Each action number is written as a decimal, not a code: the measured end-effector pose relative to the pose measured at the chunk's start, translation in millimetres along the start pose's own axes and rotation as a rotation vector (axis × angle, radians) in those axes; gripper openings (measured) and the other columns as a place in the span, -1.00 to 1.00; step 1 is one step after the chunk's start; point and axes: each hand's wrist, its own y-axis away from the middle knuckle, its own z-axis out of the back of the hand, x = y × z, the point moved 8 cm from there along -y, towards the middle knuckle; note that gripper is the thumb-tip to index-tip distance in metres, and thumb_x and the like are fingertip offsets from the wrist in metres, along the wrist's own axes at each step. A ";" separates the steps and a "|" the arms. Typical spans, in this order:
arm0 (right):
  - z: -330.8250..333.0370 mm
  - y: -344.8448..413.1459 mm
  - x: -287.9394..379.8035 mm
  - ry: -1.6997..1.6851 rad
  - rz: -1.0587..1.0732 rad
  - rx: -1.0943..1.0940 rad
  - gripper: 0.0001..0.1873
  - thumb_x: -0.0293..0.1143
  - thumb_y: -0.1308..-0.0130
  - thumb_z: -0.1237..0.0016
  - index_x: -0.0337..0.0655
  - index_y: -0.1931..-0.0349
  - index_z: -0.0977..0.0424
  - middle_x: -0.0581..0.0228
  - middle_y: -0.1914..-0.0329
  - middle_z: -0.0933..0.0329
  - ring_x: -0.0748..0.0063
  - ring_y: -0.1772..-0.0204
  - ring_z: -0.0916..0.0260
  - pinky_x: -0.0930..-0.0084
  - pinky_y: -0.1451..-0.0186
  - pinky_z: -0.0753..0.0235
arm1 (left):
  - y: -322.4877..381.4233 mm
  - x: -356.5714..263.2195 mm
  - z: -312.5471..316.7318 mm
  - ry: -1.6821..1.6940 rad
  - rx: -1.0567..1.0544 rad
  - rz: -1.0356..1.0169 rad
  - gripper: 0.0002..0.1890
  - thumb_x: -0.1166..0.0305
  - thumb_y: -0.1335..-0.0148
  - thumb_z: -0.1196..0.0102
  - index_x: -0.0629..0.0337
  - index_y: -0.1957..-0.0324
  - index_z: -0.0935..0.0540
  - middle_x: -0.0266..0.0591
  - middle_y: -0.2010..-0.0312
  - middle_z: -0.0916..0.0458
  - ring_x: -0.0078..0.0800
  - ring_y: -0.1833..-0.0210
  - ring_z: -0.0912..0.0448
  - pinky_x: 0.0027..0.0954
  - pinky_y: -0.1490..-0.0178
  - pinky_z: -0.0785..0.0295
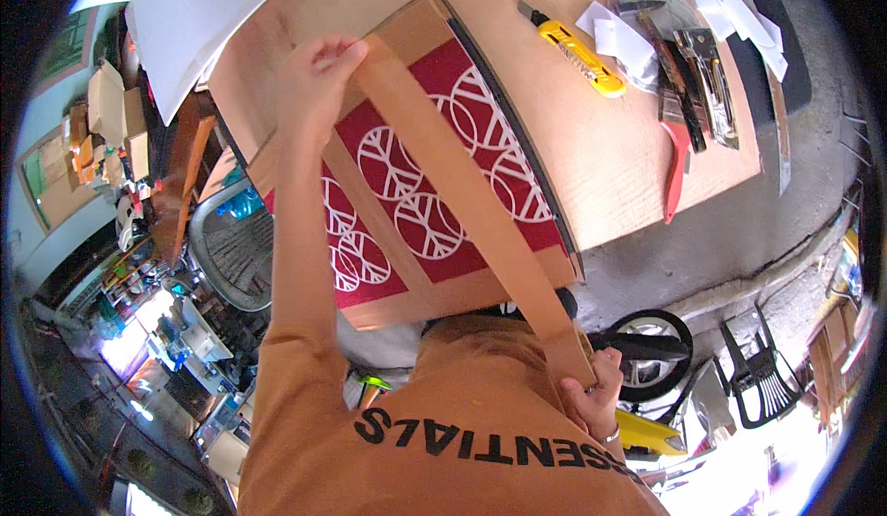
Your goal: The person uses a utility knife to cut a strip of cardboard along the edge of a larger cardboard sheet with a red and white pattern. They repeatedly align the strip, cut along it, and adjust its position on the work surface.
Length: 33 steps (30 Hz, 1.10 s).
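Observation:
A long strip of brown tape (pixel 450 190) stretches diagonally between my hands. My left hand (pixel 326 65) pinches its far end at the upper edge of a flat panel. My right hand (pixel 592 395), low at the right beside my shirt, grips the near end of the tape; a roll there is mostly hidden by the fingers. Beneath the strip lies the dark red panel (pixel 374 232) with white circular leaf patterns. Brown bands (pixel 378 214) run across its middle and along its edges, and one long side is black. Whether the strip touches the panel is unclear.
On the wooden tabletop (pixel 624 162) lie a yellow utility knife (pixel 575 55), a red-handled brush (pixel 675 162), a metal staple gun (pixel 710 86) and white paper scraps (pixel 617 41). A white sheet (pixel 187 24) is at upper left. Black chairs (pixel 759 370) stand lower right.

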 end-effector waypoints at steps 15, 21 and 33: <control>14.6 -37.2 -7.8 -0.228 -0.068 -0.099 -0.30 0.29 -0.12 -0.23 -0.27 0.54 -0.35 0.18 0.56 -0.25 0.10 0.37 -0.09 0.22 0.15 -0.14 | -76.8 -16.5 -83.2 -0.100 0.086 0.033 -0.67 0.21 -0.19 -0.40 0.31 0.19 -0.75 -0.20 0.27 -0.73 -0.46 0.18 -0.63 -0.47 0.05 -0.46; 13.4 -39.6 -11.6 -0.238 -0.092 -0.085 -0.24 0.36 -0.16 -0.16 -0.28 0.55 -0.31 0.25 0.55 -0.22 0.22 0.32 -0.03 0.24 0.09 -0.10 | -82.6 -15.9 -83.2 -0.148 0.090 0.068 -0.70 0.21 -0.15 -0.43 0.27 0.25 -0.76 -0.25 0.31 -0.73 -0.50 0.23 -0.61 -0.48 0.10 -0.44; 11.9 -37.6 -17.4 -0.246 -0.109 -0.079 -0.26 0.36 -0.16 -0.17 -0.27 0.57 -0.35 0.28 0.55 -0.27 0.24 0.30 -0.04 0.24 0.11 -0.10 | -87.1 -11.6 -83.6 -0.159 0.136 0.072 -0.66 0.18 -0.12 -0.45 0.28 0.27 -0.76 -0.27 0.35 -0.72 -0.53 0.29 -0.60 -0.48 0.14 -0.42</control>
